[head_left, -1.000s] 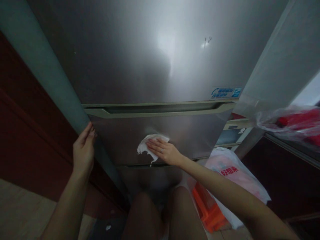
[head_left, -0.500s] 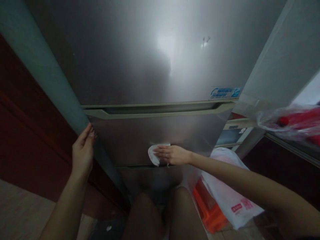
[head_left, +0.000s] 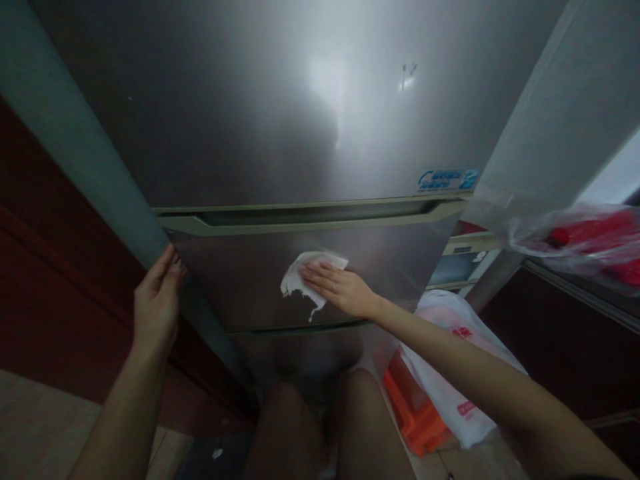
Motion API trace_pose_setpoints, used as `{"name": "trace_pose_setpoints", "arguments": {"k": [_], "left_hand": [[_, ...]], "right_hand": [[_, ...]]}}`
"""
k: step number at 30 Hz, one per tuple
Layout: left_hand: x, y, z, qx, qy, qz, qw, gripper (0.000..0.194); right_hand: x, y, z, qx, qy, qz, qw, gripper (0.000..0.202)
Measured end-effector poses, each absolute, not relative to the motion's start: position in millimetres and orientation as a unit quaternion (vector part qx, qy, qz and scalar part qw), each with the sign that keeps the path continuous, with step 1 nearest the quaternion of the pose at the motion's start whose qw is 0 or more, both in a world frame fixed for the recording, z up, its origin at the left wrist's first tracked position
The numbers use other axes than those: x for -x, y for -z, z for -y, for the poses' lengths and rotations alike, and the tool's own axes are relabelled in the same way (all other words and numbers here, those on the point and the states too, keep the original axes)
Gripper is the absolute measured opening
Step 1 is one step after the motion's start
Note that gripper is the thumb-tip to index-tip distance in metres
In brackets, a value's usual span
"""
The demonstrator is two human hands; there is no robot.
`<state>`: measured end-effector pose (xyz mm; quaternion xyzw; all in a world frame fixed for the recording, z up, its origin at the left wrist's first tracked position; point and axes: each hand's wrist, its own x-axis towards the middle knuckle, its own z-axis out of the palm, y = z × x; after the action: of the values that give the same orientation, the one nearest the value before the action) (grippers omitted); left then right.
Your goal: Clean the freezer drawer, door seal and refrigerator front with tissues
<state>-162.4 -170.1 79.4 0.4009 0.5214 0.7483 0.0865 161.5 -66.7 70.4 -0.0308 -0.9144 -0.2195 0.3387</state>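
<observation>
A silver fridge (head_left: 240,147) fills the view in front of me. My right hand (head_left: 340,287) lies over a white paper tissue (head_left: 295,273), pressing it flat against the fridge's middle drawer (head_left: 240,287). The tissue is torn along its lower edge, and a thin strip dangles from it. At the drawer's upper left corner, my left hand (head_left: 160,287) has its fingers closed around the side edge. Some of those fingertips are hidden behind the edge.
A white plastic bag (head_left: 450,313) and an orange plastic stool-like object (head_left: 417,417) stand at the lower right. Clear plastic with red contents (head_left: 595,240) hangs at right. Dark red wood panelling (head_left: 65,267) runs along the left. My knees (head_left: 280,420) are close to the fridge bottom.
My right hand has slid the tissue upward across the drawer, and the tissue now lies more spread out. My left hand keeps its place at the drawer's edge. The view has shifted slightly.
</observation>
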Motion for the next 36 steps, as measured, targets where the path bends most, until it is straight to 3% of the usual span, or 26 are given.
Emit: {"name": "trace_pose_setpoints", "arguments": {"k": [6,10,16,21,24,28,36], "left_hand": [[164.3,-78.8,170.0,-0.401,-0.746,-0.524,0.086,0.041],[168.0,-76.6,169.4,-0.410,-0.740,-0.527,0.084,0.039],[165.9,-76.0,168.7,-0.399,-0.745,-0.528,0.083,0.039],[164.0,-75.0,167.7,-0.399,-0.749,-0.524,0.069,0.041],[163.2,-75.0,167.5,-0.395,-0.753,-0.522,0.066,0.041],[160.7,-76.7,169.0,-0.394,-0.753,-0.523,0.069,0.040],[162.4,-76.7,169.5,-0.394,-0.746,-0.533,0.070,0.043]], "right_hand": [[-174.9,29.9,72.5,-0.013,0.181,0.962,0.206,0.036],[-191.9,50.4,63.6,-0.052,0.155,0.974,0.156,0.035],[-196.6,-27.3,51.1,-0.099,0.180,0.970,0.133,0.033],[-202.7,-120.3,49.7,-0.021,0.237,0.940,0.246,0.035],[-204.3,-137.3,49.1,-0.013,0.250,0.915,0.315,0.035],[-200.6,-94.8,53.3,-0.013,0.237,0.916,0.324,0.034],[-214.2,49.9,62.7,-0.015,0.156,0.965,0.209,0.037]]}}
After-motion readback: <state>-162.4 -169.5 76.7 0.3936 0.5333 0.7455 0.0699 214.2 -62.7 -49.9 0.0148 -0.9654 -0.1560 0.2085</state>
